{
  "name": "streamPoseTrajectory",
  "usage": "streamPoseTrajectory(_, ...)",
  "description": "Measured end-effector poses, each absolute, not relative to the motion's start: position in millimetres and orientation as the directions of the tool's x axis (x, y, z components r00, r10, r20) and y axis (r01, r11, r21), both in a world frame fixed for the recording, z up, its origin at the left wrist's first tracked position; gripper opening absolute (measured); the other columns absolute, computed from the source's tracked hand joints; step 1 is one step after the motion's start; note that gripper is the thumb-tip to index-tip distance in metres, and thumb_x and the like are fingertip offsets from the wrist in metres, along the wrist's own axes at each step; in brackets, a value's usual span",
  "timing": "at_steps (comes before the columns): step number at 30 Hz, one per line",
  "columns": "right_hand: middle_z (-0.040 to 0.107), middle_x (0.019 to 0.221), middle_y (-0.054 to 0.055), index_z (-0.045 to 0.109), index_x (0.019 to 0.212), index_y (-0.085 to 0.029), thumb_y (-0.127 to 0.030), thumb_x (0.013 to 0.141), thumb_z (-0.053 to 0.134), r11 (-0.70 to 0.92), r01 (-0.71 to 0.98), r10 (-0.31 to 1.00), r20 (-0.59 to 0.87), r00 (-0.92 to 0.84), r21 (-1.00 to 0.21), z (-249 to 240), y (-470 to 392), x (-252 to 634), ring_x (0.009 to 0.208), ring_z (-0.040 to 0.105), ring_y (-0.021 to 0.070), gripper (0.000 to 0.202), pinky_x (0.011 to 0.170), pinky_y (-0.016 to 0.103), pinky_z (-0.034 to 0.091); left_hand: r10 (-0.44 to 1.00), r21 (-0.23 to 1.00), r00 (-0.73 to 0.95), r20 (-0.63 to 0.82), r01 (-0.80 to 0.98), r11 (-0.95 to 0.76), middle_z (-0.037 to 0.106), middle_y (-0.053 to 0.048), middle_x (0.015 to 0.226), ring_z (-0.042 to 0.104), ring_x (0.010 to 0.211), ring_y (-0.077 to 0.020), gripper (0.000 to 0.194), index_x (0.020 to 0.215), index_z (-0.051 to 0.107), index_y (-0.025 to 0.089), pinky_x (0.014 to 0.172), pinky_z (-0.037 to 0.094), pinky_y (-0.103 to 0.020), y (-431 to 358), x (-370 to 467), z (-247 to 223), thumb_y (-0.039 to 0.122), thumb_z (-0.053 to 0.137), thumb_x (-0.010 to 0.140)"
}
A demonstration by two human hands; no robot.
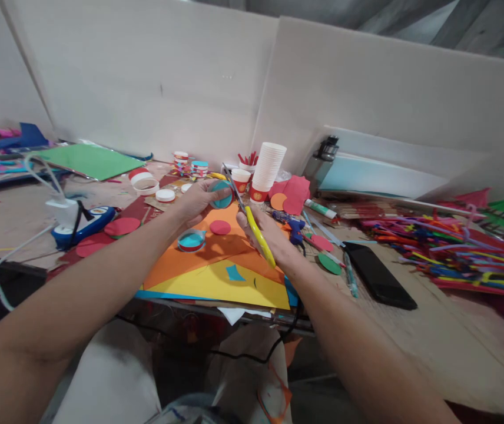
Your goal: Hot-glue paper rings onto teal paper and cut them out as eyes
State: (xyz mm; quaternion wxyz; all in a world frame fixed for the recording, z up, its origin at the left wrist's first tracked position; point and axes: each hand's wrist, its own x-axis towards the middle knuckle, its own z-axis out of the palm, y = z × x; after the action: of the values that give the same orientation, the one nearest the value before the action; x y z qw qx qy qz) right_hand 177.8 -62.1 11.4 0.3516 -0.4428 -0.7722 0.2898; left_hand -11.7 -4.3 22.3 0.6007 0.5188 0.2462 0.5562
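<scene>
My left hand [202, 199] pinches a round blue paper disc [222, 196] above the middle of the table. My right hand [274, 234] is closed round yellow-handled scissors [259, 235], whose blades point up and away, close to the disc's right edge. Whether the blades touch the paper I cannot tell. Under my hands lie orange paper [229, 253] and yellow paper [203, 287]. On the orange paper rest a shallow round piece with a blue inside [191, 240] and a small red disc [220, 227]. A blue scrap [235, 273] sits on the yellow sheet.
Stacked white paper cups [269, 168] stand at the back. To the right are a blue glue gun [296, 231], a black phone [380, 275] and a pile of colourful pipe cleaners [464, 247]. A blue power strip [84, 227] with a white plug lies left, near green sheets [90, 160].
</scene>
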Motion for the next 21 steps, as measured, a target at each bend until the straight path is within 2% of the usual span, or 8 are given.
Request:
streamPoseTrajectory(8, 0.05, 0.079, -0.002, 0.045, 0.085, -0.023, -0.061, 0.092, 0.048, 0.499, 0.55, 0.866, 0.357, -0.35, -0.67, 15, -63, 178, 0.072, 0.046, 0.0145, 0.039, 0.066, 0.029, 0.036, 0.939, 0.905, 0.217, 0.267, -0.39, -0.168, 0.065, 0.001, 0.066, 0.057, 0.063, -0.0094, 0.032, 0.068, 0.069, 0.014, 0.063, 0.045, -0.021, -6, -9, 22, 0.023, 0.092, 0.048)
streamPoseTrajectory(15, 0.051, 0.078, -0.002, 0.047, 0.086, -0.023, -0.057, 0.093, 0.049, 0.478, 0.536, 0.874, 0.317, -0.367, -0.697, 15, -64, 178, 0.073, 0.046, 0.0155, 0.036, 0.067, 0.029, 0.035, 0.937, 0.908, 0.246, 0.249, -0.395, -0.138, 0.063, 0.002, 0.06, 0.055, 0.059, -0.0088, 0.027, 0.067, 0.072, 0.014, 0.062, 0.045, -0.02, 0, -12, 13, 0.022, 0.091, 0.05)
streamPoseTrajectory(21, 0.049, 0.075, -0.003, 0.049, 0.086, -0.023, -0.059, 0.092, 0.051, 0.446, 0.559, 0.892, 0.293, -0.345, -0.699, 16, -65, 178, 0.07, 0.043, 0.015, 0.036, 0.064, 0.027, 0.031, 0.939, 0.913, 0.247, 0.241, -0.387, -0.132, 0.065, 0.001, 0.064, 0.056, 0.062, -0.0099, 0.029, 0.071, 0.072, 0.015, 0.061, 0.044, -0.021, 2, -13, 9, 0.024, 0.092, 0.051)
